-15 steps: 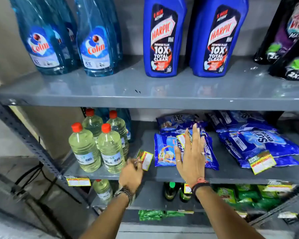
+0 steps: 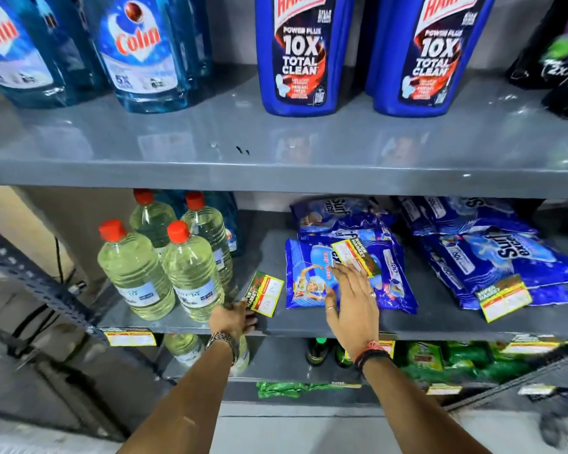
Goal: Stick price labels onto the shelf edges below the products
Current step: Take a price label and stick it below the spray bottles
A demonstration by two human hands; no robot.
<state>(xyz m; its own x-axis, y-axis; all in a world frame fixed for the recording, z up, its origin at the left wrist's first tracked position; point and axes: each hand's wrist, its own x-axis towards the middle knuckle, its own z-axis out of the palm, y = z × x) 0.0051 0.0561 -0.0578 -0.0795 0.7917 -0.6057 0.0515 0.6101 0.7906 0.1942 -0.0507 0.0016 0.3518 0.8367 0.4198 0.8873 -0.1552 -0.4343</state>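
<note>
My left hand [image 2: 232, 317] pinches the lower corner of a green, yellow and white price label [image 2: 265, 293], held upright over the middle shelf [image 2: 440, 327] just right of the clear bottles with red caps [image 2: 191, 273]. My right hand [image 2: 353, 301] lies open on a blue Surf Excel packet [image 2: 304, 276]. Its fingertips touch the lower edge of a second label [image 2: 354, 255] lying on that packet. A third label [image 2: 504, 298] rests on the packets to the right. One label [image 2: 130, 338] is stuck on the shelf edge under the bottles.
The upper shelf [image 2: 276, 178] carries blue Colin bottles [image 2: 145, 54] and Harpic bottles [image 2: 300, 57], with dark pouches at far right. Below the middle shelf are green packets [image 2: 440, 358] and dark bottles [image 2: 315, 350], with more labels on the edges there. A slotted steel upright [image 2: 30, 273] runs down the left.
The camera has moved closer to the shelf. My right hand has slid back off the packet, which uncovers the label under it. My left hand still holds its label, now more upright.
</note>
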